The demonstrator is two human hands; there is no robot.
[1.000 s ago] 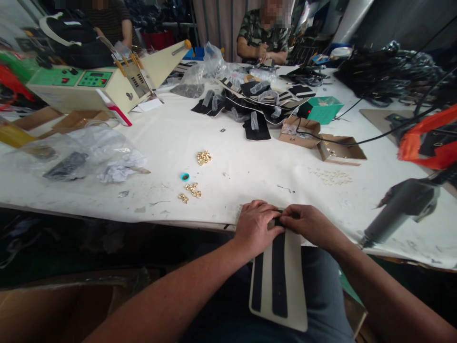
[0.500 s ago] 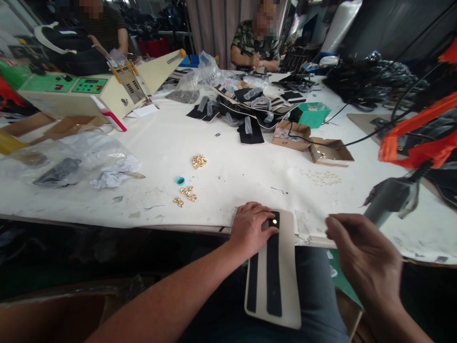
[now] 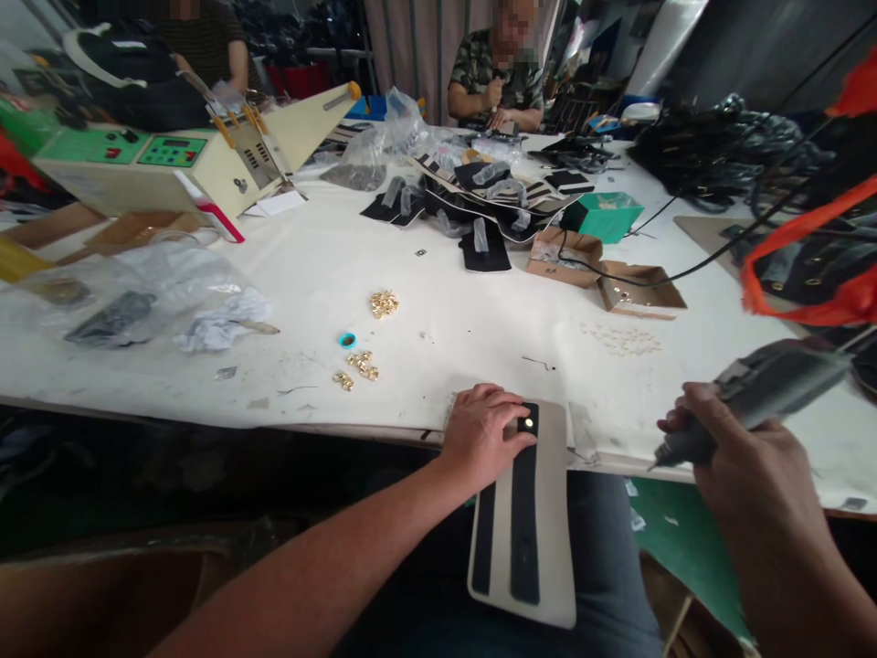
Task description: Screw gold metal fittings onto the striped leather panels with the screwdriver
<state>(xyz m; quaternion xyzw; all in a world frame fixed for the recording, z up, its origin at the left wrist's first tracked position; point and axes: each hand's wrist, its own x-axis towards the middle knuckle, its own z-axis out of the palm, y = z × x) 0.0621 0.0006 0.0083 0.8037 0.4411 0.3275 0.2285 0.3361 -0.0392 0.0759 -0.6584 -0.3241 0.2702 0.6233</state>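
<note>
two hands, two things: left hand (image 3: pixel 481 429) on striped panel (image 3: pixel 552 521), right hand (image 3: pixel 746 457) around grey driver (image 3: pixel 774 384). key relation: striped panel to the left of the driver tip, clear gap between, not touching; gold stud (image 3: pixel 530 422) at panel's far end, farther off and to the left of the tip. panel long axis near to far; driver long axis slanting from far right to near left, tip at the low left end. left hand nearest the stud, right hand well apart to the right.

left grip: thumb and forefinger spread wide about the stud, pressing rather than pinching by the look of it; underside hidden, cannot tell if any fingertip beneath. right grip: closed around driver body, slightly blurred.

panel position: far end on table (image 3: pixel 466 302) at near edge, near end jutting out over the lap. flat, thin, rounded corners, smooth beige, probably leather-like, with dark matte strips (image 3: pixel 524 539) running lengthwise. stud small, round, shiny. driver thick-bodied, narrow-tipped, likely hard casing.

farther left: heap of gold pieces (image 3: pixel 385 303), glossy, irregular; round blue cap (image 3: pixel 348 340) just nearer. farther right: tiny pale bits (image 3: pixel 620 338) strewn, then open-topped cardboard boxes (image 3: pixel 565 272).
</note>
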